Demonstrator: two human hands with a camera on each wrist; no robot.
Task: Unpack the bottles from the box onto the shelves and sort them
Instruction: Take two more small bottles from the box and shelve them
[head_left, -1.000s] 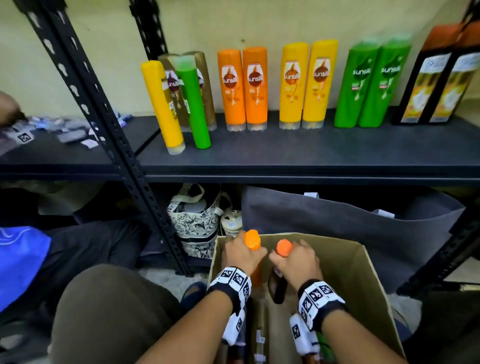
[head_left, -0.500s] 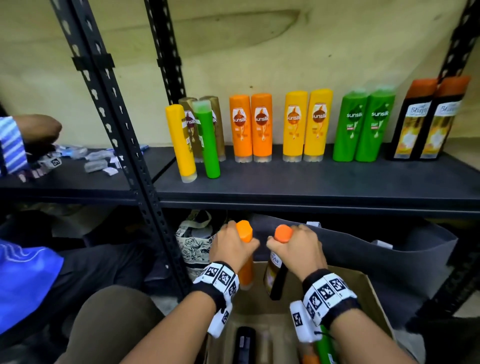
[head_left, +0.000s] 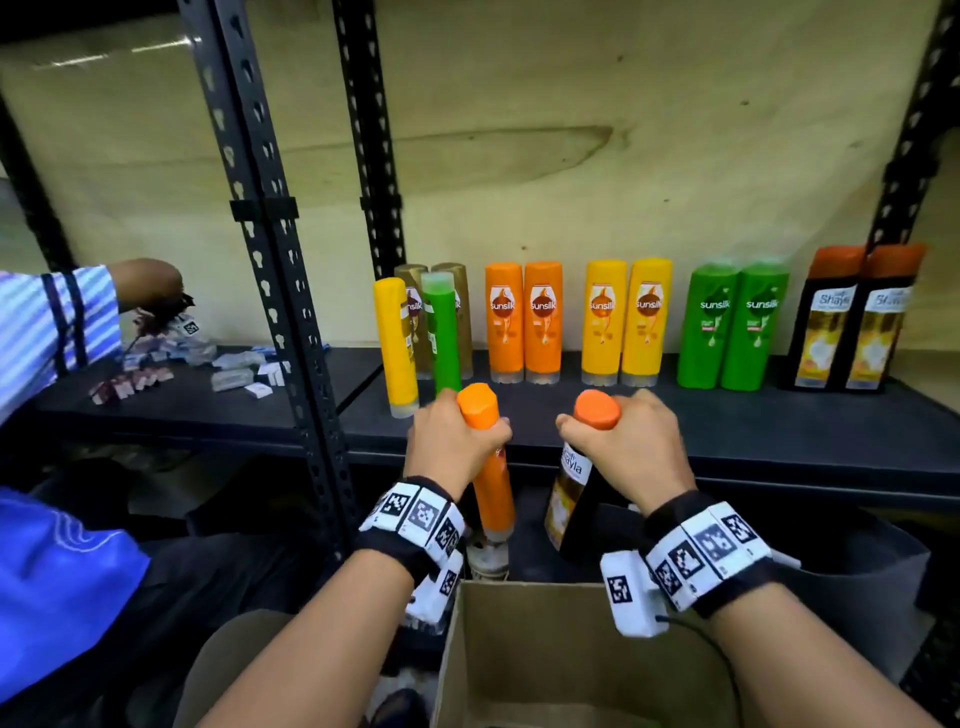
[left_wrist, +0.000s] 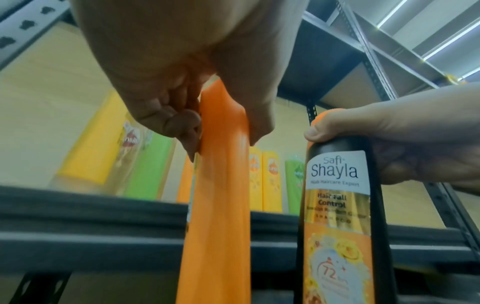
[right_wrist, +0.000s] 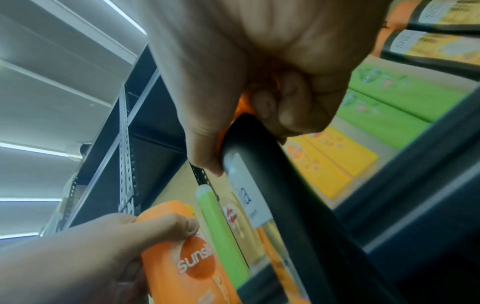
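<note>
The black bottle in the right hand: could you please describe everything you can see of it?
The black bottle is tall, glossy like plastic, with an orange cap and a white label reading "Safi Shayla" above an orange-and-gold panel. The right hand grips it around the top, holding it roughly upright above the cardboard box, in front of the shelf edge.

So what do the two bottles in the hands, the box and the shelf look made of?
Orange bottle: smooth opaque plastic, soft sheen, printed logo.
Black bottle: glossy dark plastic, likely, with a stuck-on paper or film label and an orange cap.
Box: plain brown cardboard, matte, with a raw cut edge.
Shelf: probably painted metal, going by the matte black board and punched uprights.
</note>
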